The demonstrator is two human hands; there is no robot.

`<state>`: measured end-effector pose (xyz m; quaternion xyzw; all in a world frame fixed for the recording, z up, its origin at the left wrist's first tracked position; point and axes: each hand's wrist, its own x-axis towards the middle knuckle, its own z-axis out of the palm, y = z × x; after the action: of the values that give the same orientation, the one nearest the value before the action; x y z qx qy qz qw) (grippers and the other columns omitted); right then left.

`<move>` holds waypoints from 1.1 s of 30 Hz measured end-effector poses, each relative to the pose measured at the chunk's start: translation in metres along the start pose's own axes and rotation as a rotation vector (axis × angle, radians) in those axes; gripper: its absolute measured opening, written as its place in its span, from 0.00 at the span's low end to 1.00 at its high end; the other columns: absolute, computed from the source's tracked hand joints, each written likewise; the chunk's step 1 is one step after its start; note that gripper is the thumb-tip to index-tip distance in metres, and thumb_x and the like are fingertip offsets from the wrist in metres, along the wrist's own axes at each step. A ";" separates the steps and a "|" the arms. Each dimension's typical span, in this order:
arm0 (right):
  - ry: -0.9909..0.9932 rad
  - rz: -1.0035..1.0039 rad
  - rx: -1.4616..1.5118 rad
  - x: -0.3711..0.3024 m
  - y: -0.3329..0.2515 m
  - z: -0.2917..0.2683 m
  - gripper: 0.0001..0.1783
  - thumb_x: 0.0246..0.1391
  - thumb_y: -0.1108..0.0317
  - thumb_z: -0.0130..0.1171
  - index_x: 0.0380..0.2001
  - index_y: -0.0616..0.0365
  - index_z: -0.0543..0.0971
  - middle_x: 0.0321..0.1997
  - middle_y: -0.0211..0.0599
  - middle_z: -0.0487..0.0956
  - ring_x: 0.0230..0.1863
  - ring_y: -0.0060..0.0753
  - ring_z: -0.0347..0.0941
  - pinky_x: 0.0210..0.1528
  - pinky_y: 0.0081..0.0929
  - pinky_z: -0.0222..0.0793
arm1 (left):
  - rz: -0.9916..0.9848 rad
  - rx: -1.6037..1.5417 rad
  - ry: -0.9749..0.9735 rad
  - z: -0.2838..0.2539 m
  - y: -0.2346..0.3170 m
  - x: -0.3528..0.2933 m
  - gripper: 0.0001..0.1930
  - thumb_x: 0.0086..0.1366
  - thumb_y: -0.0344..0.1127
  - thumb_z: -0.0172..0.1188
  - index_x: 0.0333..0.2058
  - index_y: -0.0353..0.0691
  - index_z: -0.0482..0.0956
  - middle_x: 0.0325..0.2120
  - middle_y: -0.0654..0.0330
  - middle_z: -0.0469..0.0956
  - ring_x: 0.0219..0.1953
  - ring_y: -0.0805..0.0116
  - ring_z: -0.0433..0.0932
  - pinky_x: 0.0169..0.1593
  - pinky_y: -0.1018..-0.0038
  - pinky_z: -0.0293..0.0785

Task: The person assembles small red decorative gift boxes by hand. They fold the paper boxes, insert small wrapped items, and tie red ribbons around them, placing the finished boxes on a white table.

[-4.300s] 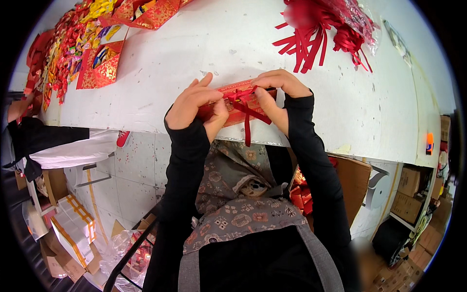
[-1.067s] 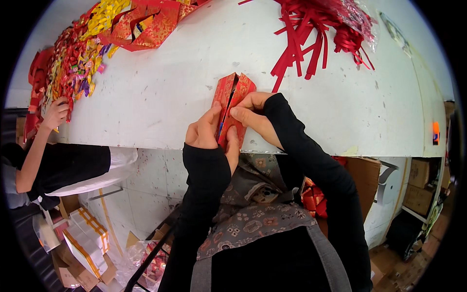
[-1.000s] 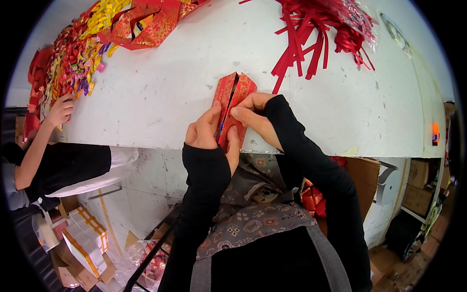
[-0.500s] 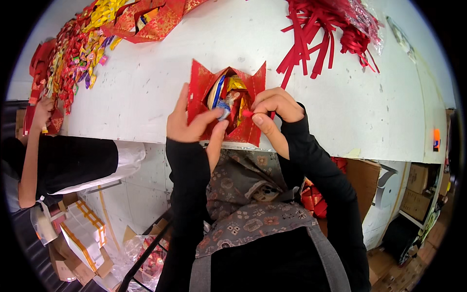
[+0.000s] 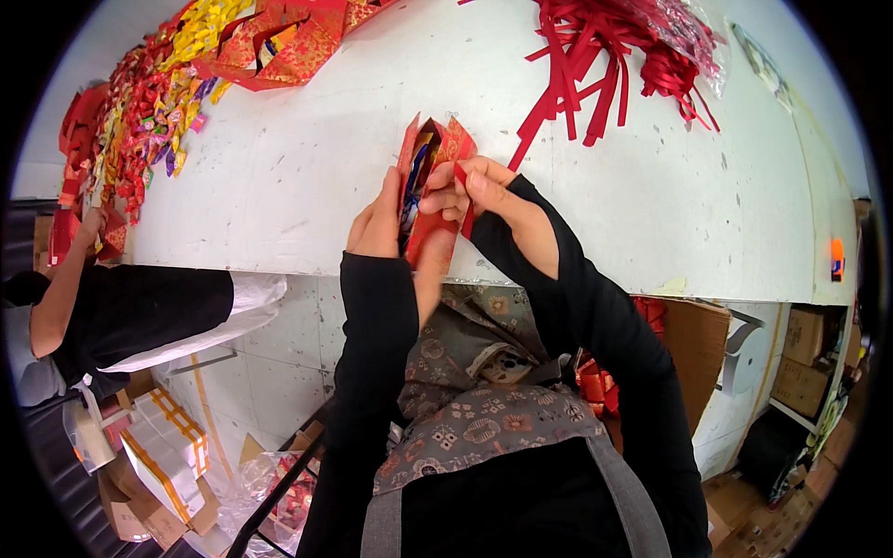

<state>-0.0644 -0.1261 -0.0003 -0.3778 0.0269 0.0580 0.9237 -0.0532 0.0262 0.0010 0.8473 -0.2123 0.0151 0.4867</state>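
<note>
The red gift box (image 5: 425, 223) is already packed, but its top gapes and no bow or knot shows across it; closing and tying are, as far as the view tells, not yet done. It stands on the bench (image 5: 307, 205) at the middle of the near edge, its long opening running away from that edge. The left hand (image 5: 379, 231) wraps it, fingers along the left wall and a blurred thumb across the near right panel, pressing the sides partly together. The right hand (image 5: 476, 186) pinches a narrow red ribbon (image 5: 467, 221) between thumb and forefinger, its other fingers curled at the opening; whether the ribbon passes through the box wall cannot be told. The card is bright red with gold patterning, its two far corners rising to peaks, and a blue-and-white wrapped packet (image 5: 413, 200) shows inside the gap. Toward the bench's far right corner lies a tangle of loose red ribbons (image 5: 595, 46); at its far left corner, heaped wrapped sweets (image 5: 149, 121) lie beside open red-and-gold boxes (image 5: 279, 51).
</note>
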 end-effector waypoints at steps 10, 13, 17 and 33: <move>0.133 0.081 -0.884 -0.006 -0.018 0.000 0.13 0.53 0.63 0.55 0.25 0.64 0.75 0.18 0.28 0.71 0.21 0.15 0.63 0.25 0.18 0.60 | 0.077 0.215 0.100 0.005 0.003 0.000 0.26 0.52 0.21 0.54 0.53 0.34 0.66 0.46 0.49 0.72 0.44 0.56 0.69 0.44 0.71 0.69; 0.167 0.045 -0.880 -0.002 -0.009 0.001 0.13 0.53 0.61 0.56 0.24 0.61 0.76 0.18 0.24 0.71 0.20 0.12 0.62 0.23 0.14 0.58 | 0.114 0.218 0.107 0.008 0.000 0.000 0.25 0.52 0.22 0.53 0.52 0.33 0.67 0.47 0.50 0.71 0.44 0.56 0.69 0.45 0.70 0.69; 0.195 0.060 -0.868 0.000 -0.007 0.004 0.12 0.53 0.62 0.56 0.25 0.61 0.76 0.18 0.24 0.71 0.20 0.12 0.62 0.23 0.14 0.58 | 0.079 0.186 0.092 0.006 0.002 -0.001 0.24 0.53 0.24 0.53 0.52 0.33 0.66 0.46 0.48 0.71 0.44 0.55 0.69 0.47 0.68 0.68; 0.134 0.079 -0.771 -0.001 -0.008 0.004 0.12 0.54 0.63 0.54 0.27 0.63 0.75 0.20 0.28 0.72 0.23 0.15 0.66 0.26 0.17 0.62 | -0.202 0.252 -0.117 -0.021 0.018 0.030 0.15 0.56 0.23 0.54 0.44 0.32 0.69 0.35 0.54 0.77 0.40 0.69 0.75 0.42 0.76 0.71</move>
<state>-0.0645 -0.1295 0.0085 -0.6986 0.0782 0.0747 0.7073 -0.0283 0.0253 0.0334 0.9180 -0.1503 -0.0570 0.3625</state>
